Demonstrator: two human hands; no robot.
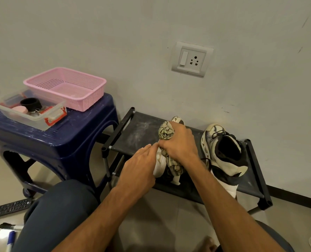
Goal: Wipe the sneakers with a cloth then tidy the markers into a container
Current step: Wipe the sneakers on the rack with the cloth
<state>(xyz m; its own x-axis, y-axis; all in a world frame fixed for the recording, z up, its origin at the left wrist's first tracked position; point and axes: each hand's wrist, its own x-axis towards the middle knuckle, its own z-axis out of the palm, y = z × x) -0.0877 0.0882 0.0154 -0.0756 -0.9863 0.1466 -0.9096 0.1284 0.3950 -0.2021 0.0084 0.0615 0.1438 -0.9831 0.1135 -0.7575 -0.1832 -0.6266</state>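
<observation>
Centrally, the right hand (178, 144) grips a bunched, patterned cloth (166, 132) and presses it onto the near sneaker (159, 166), which sits on the dark shoe rack (138, 131) against the wall. The left hand (140, 166) lies on the white side of the same shoe, its fingers fairly straight and touching the right hand's knuckles. Most of this sneaker is hidden beneath the hands and cloth.

A second sneaker (223, 151) — white with a black lining — stands on the rack's right half, just beside the right forearm, its toe towards the wall.

At left, a blue plastic stool (60, 139) carries a pink mesh basket (65, 88) and, touching it, a clear container (23, 113) with red latches that holds small items. Two markers lie on the floor at the lower left edge, well apart from the stool top: a black-capped marker (11, 226) and a blue marker (11, 239). A wall socket (192, 59) is mounted above the rack.
</observation>
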